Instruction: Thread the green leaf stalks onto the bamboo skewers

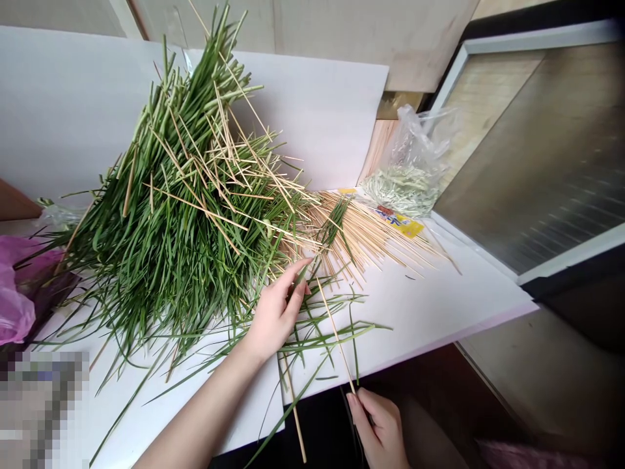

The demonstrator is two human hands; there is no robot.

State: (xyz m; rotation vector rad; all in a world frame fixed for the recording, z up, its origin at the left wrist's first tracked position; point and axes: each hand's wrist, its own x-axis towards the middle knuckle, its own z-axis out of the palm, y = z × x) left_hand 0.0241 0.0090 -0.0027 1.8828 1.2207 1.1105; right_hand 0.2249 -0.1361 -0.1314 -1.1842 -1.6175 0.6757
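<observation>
My right hand [378,423] is closed around the lower end of a thin bamboo skewer [336,335], which points up and away from it. My left hand [276,312] pinches a few garlic chive blades between thumb and fingers; the exact grip is partly hidden. Just beyond its fingertips, a small folded bundle of chives [334,221] lies on loose skewers [375,238]. To the left rises a big heap of garlic chives [180,260], with several skewers strewn across its top. Stray chive blades [342,331] lie on the white table between my hands.
A clear plastic bag [410,163] with pale green shreds stands at the back right, beside a yellow wrapper [403,223]. A pink plastic bag [19,293] sits at the left. White board [317,111] backs the table [469,280]. A framed panel [532,163] leans at the right.
</observation>
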